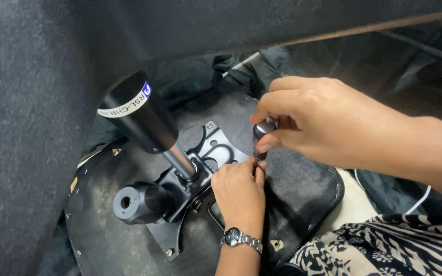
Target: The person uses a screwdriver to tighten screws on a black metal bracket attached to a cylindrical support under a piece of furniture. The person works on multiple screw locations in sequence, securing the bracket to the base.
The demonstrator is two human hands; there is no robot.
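A person sits over the upturned underside of an office chair seat, a dark, round-edged panel lying flat with small brass-coloured fasteners along its rim. Bolted to the middle of it is a black metal mechanism plate with curved slots cut through it. A gas lift cylinder rises from the plate and leans toward the upper left: a thin shiny silver rod at the bottom, a thick black tube above, with a white label band near its top. Just in front of the cylinder a stubby black knob with a hole in its end sticks out toward the lower left. The person's right hand reaches in from the right, fingers curled, with thumb and forefinger pinching a small dark screwdriver-like tool that has a glossy rounded top; the tool stands nearly upright over the right edge of the plate. The left hand comes up from the bottom of the view, with a silver wristwatch on the wrist. Its fingertips are bunched together at the foot of the tool, touching or just beside it; whether they hold a small part there cannot be told. Black fabric lies crumpled behind the seat, and a black-and-white patterned garment fills the lower right corner.
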